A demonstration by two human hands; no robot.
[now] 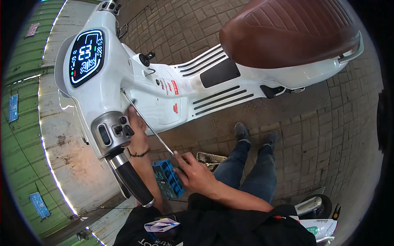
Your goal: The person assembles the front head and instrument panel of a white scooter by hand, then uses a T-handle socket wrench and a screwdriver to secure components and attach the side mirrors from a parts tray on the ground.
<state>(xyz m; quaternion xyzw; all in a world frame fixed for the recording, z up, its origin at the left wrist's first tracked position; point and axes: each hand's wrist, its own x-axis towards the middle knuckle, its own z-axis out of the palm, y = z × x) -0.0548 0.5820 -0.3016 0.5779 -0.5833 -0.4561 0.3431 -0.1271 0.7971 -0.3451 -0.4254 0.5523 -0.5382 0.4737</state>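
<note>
A white electric scooter (150, 112) stands sideways in front of me, its dash display (87, 57) lit. My right hand (196, 172) is closed round the near end of a long thin metal screwdriver (152, 132); the handle is hidden in my palm. The shaft slants up and left, its far tip at the inner front panel below the dash. My left hand (137, 127) reaches up behind the left handlebar grip (135, 184), its fingertips close beside the shaft. The switch housing partly covers that hand, and its fingers are blurred, so their grip does not show.
A blue plastic box (168, 178) sits low beside my left forearm, with a metal tray (211, 160) of small items near my legs. The brown seat (291, 33) is at upper right. A green corrugated wall (24, 110) runs along the left; paving bricks (303, 156) cover the ground.
</note>
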